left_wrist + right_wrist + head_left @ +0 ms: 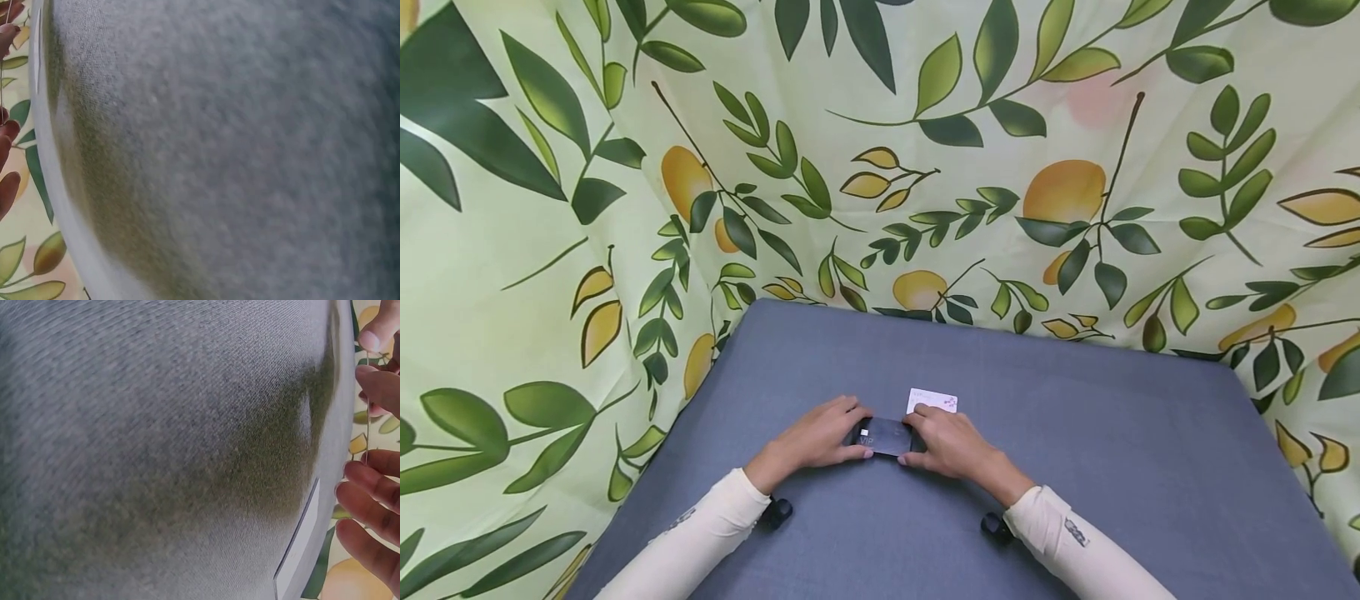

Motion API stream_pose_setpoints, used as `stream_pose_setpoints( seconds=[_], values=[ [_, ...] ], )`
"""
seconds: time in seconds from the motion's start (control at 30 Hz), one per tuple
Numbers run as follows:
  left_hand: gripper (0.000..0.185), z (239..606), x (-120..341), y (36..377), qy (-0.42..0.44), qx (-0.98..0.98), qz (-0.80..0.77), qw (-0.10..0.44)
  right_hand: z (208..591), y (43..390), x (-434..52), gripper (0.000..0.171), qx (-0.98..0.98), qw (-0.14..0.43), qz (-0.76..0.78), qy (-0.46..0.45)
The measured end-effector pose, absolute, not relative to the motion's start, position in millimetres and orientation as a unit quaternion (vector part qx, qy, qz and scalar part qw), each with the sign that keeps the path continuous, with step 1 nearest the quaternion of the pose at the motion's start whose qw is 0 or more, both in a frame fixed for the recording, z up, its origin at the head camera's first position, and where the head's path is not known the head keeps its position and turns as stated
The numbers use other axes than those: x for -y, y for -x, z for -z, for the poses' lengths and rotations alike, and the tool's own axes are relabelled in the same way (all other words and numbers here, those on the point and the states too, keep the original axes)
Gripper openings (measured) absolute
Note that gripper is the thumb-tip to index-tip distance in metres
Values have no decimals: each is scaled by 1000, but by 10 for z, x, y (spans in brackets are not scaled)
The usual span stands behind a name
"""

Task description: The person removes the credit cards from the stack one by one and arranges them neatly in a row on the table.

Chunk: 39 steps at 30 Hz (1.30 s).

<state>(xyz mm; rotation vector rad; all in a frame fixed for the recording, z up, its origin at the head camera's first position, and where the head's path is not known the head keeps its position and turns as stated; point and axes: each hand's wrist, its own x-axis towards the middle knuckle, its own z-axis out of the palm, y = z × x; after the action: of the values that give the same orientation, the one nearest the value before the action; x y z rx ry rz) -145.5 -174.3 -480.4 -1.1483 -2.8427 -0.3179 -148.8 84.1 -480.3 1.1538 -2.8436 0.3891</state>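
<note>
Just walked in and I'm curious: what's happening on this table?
A person holds a dark card by its two ends, the left hand at one end and the right hand at the other, low over a grey table. A white card lies flat just beyond the right hand. A leaf-and-lemon printed cloth hangs behind.
</note>
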Motion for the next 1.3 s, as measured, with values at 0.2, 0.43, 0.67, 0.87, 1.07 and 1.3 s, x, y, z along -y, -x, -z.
stream_pose_setpoints(
  seconds=[0.2,0.43,0.67,0.87,1.07,1.3],
  values=[
    [55,4816,1803,1443,365,925,107,16,4827,1500,-800,53,918,37,-119,-376],
    [54,4834,1865,1431,363,925,110,15,4847,1521,-746,55,918,28,-118,-377],
    [53,4850,1930,1418,352,929,116,9,4851,1523,-698,54,915,21,-122,-383],
    [52,4866,1973,1426,353,927,123,19,4870,1533,-656,54,913,28,-125,-388],
    [52,4859,1984,1414,348,929,124,21,4889,1526,-634,53,910,35,-127,-392],
    [51,4848,2009,1394,341,931,132,11,4904,1526,-595,52,909,48,-125,-395]
  ],
)
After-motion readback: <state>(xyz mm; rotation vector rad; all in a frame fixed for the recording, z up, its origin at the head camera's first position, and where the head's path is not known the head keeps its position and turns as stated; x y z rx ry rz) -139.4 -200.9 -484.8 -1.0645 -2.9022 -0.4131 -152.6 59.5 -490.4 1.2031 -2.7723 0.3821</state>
